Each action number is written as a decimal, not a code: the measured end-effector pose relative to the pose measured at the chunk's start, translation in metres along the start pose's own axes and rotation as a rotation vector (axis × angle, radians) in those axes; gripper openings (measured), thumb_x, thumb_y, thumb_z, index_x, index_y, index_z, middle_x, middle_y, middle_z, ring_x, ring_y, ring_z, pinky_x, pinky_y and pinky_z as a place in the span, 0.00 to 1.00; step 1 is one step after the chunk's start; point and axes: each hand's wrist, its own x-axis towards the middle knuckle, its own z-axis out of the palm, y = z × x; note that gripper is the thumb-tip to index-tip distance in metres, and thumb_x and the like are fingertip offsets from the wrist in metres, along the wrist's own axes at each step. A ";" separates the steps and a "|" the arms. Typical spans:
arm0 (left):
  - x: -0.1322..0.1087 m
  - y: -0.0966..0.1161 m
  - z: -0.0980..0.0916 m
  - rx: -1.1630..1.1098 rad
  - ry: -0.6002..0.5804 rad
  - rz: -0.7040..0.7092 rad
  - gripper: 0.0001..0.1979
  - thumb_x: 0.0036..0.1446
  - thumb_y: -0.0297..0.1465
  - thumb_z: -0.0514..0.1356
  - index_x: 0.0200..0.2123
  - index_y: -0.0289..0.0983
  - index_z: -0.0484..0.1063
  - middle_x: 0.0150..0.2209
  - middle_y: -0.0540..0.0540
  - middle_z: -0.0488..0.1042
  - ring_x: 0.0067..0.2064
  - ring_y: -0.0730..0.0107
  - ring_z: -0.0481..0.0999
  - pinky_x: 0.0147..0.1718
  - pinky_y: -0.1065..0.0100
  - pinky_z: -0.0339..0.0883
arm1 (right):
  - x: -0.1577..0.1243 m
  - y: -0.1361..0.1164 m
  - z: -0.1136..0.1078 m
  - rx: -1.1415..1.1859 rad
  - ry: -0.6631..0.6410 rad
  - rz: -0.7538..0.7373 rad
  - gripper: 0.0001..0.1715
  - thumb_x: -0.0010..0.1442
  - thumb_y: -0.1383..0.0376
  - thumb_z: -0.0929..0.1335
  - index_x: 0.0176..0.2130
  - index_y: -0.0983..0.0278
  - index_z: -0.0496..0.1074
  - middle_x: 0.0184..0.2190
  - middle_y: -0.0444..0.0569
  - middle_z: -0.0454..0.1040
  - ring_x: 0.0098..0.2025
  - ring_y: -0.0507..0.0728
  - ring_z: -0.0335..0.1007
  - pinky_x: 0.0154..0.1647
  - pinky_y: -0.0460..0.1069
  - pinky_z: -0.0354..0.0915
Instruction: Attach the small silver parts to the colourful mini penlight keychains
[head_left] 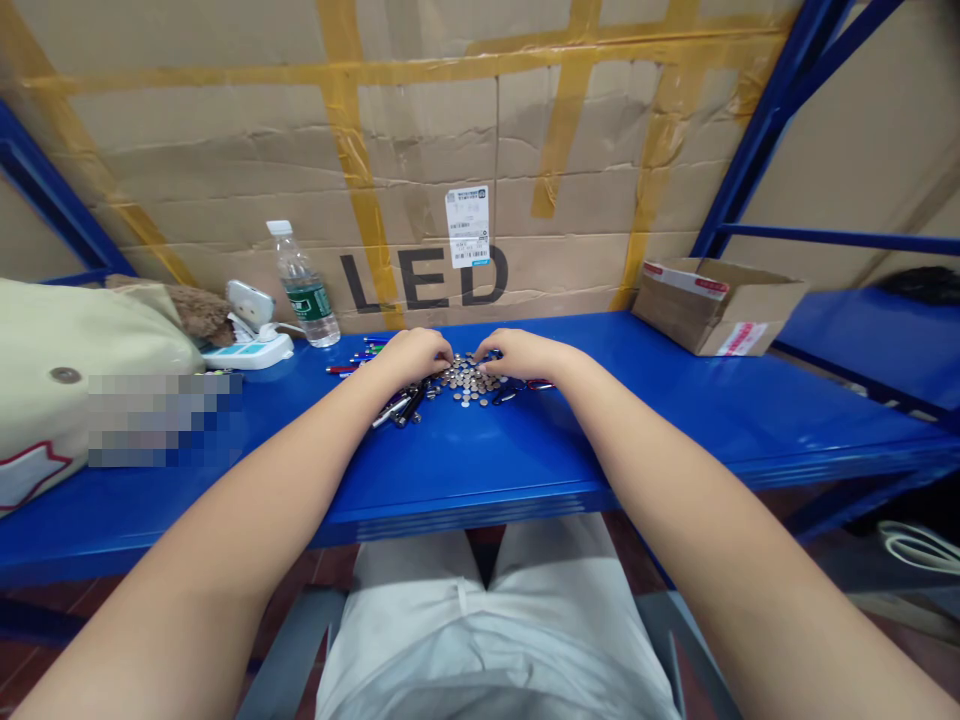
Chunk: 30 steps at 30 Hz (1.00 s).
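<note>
A loose pile of small round silvery coins [466,380] lies on the blue table between my hands. My left hand [417,352] reaches the pile's left side, its fingers curled down together at the coins. At the right edge, my right hand [519,354] bends its fingers and thumb in towards the coins. Whatever is pinched in either hand is too small to tell. Black and silver pens [405,406] lie below my left hand, and a red pen [341,370] pokes out to its left. More dark pens [511,390] lie partly hidden under my right hand.
Against a large cardboard sheet [420,150] at the back stands a water bottle [306,290]. Left of it are a white power strip [251,352], a phone [251,303] and a pale bag [75,340]. An open cardboard box [690,310] sits at the right on the table [465,470].
</note>
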 end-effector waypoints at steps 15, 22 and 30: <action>0.002 -0.001 -0.005 -0.075 -0.064 -0.010 0.14 0.53 0.34 0.56 0.40 0.42 0.77 0.41 0.47 0.77 0.41 0.65 0.73 0.37 0.70 0.61 | 0.020 -0.009 0.026 -0.108 0.121 -0.037 0.14 0.59 0.63 0.65 0.44 0.56 0.76 0.50 0.49 0.70 0.50 0.58 0.66 0.47 0.49 0.61; 0.001 0.004 -0.009 -0.163 -0.120 -0.026 0.13 0.52 0.36 0.57 0.37 0.40 0.78 0.38 0.48 0.79 0.38 0.66 0.74 0.33 0.71 0.61 | 0.021 -0.012 0.026 -0.117 0.116 0.004 0.14 0.58 0.60 0.66 0.43 0.56 0.76 0.49 0.50 0.70 0.49 0.60 0.67 0.43 0.50 0.62; 0.005 0.003 -0.007 -0.176 -0.123 -0.064 0.13 0.51 0.34 0.58 0.39 0.40 0.78 0.40 0.48 0.79 0.40 0.66 0.75 0.36 0.70 0.62 | 0.020 -0.018 0.023 -0.045 0.062 0.086 0.12 0.57 0.61 0.67 0.41 0.58 0.77 0.44 0.51 0.75 0.46 0.59 0.69 0.44 0.48 0.63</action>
